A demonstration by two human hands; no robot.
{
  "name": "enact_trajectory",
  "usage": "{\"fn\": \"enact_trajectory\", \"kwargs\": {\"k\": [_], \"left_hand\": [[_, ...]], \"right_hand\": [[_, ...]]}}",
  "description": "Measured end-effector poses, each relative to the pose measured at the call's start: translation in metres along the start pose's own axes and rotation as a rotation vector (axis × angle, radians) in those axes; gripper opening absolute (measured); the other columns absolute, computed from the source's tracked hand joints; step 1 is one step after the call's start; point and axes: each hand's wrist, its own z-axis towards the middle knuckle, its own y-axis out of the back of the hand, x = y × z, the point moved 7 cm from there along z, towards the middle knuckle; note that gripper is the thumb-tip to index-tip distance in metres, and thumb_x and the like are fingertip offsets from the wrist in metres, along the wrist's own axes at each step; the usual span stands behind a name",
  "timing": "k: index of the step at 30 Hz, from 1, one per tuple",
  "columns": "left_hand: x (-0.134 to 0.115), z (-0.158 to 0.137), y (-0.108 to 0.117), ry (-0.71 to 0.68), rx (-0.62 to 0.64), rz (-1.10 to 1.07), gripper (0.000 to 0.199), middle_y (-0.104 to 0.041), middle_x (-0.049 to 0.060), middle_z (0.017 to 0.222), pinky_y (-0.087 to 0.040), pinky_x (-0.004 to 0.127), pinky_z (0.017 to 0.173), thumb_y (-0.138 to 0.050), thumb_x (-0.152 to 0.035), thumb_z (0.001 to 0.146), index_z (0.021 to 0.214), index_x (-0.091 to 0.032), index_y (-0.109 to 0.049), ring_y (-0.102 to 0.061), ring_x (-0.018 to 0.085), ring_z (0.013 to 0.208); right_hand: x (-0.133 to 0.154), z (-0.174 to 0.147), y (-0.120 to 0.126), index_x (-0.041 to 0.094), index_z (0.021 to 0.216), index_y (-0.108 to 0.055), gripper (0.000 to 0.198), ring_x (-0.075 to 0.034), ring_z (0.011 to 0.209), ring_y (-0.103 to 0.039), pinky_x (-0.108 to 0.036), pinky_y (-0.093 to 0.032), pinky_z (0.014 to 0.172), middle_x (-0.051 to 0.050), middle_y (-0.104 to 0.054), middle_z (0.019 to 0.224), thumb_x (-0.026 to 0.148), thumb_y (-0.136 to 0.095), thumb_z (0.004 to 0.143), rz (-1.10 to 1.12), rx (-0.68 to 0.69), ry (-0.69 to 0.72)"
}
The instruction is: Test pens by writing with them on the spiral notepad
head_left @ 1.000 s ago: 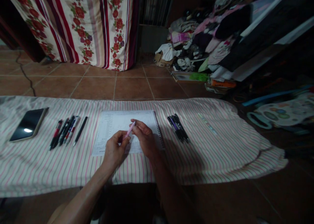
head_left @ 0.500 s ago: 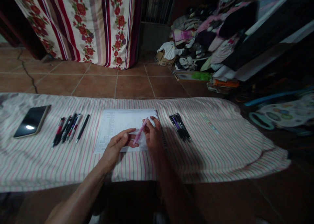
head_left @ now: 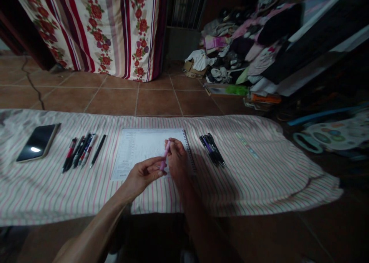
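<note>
A pink pen point(head_left: 166, 152) is held tilted above an open spiral notebook point(head_left: 129, 144). My right hand point(head_left: 178, 157) pinches its upper end, thumb and fingers together. Lower down, my left hand point(head_left: 147, 171) has its thumb and fingers closed around the pen's bottom end. Right of the notebook lies a small group of black and purple pens point(head_left: 212, 149). To the left, several pens point(head_left: 78, 153) lie side by side, with a single black pen point(head_left: 98, 151) slightly apart from them.
A phone point(head_left: 37, 142) lies face up at the far left of the striped cloth point(head_left: 161, 201). On the right is a pale patterned ruler point(head_left: 247, 144). Beyond the tiled floor hang a floral curtain point(head_left: 115, 32) and, to the right, a heap of clothes point(head_left: 230, 44).
My left fingers, spread beside the pen's lower end before, have closed on it. The pen has turned more upright and shifted slightly, while my right hand still grips its top.
</note>
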Motion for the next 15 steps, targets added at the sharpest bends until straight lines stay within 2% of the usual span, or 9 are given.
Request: {"fn": "enact_trajectory", "kwargs": {"k": [5,8,11,15], "left_hand": [[-0.001,-0.001,-0.002,-0.068,0.028,0.114,0.042,-0.068,0.006,0.092,-0.047,0.035,0.087,-0.072,-0.028,0.067,0.106,-0.017,-0.064,-0.063,0.017,0.087],[-0.011,-0.003,-0.003,-0.221,-0.014,0.374,0.035,-0.066,0.006,0.095,-0.048,0.034,0.085,-0.067,-0.027,0.072,0.105,-0.018,-0.065,-0.062,0.016,0.086],[-0.021,-0.007,-0.010,-0.400,0.005,0.639,0.029,-0.065,0.007,0.101,-0.047,0.033,0.086,-0.059,-0.024,0.079,0.108,-0.020,-0.064,-0.060,0.017,0.091],[-0.024,-0.012,-0.018,-0.503,0.046,0.774,0.031,-0.065,0.007,0.104,-0.048,0.030,0.085,-0.048,-0.024,0.087,0.116,-0.022,-0.058,-0.060,0.016,0.095]], "right_hand": [[0.003,-0.003,-0.003,0.020,0.087,-0.061,0.025,-0.014,0.084,-0.058,-0.027,-0.044,0.073,-0.004,-0.065,0.088,0.039,-0.063,0.071,-0.025,0.033,-0.002],[0.005,-0.004,-0.004,0.019,0.086,-0.061,0.026,-0.015,0.084,-0.059,-0.028,-0.045,0.074,-0.004,-0.065,0.087,0.039,-0.065,0.069,0.004,0.024,-0.006],[0.005,-0.004,-0.006,0.019,0.084,-0.062,0.026,-0.015,0.085,-0.059,-0.029,-0.044,0.079,-0.004,-0.065,0.085,0.038,-0.066,0.067,0.029,0.007,-0.021],[0.003,-0.005,-0.005,0.019,0.082,-0.062,0.027,-0.015,0.082,-0.059,-0.030,-0.044,0.080,-0.003,-0.065,0.083,0.038,-0.068,0.064,0.054,-0.031,-0.055]]}}
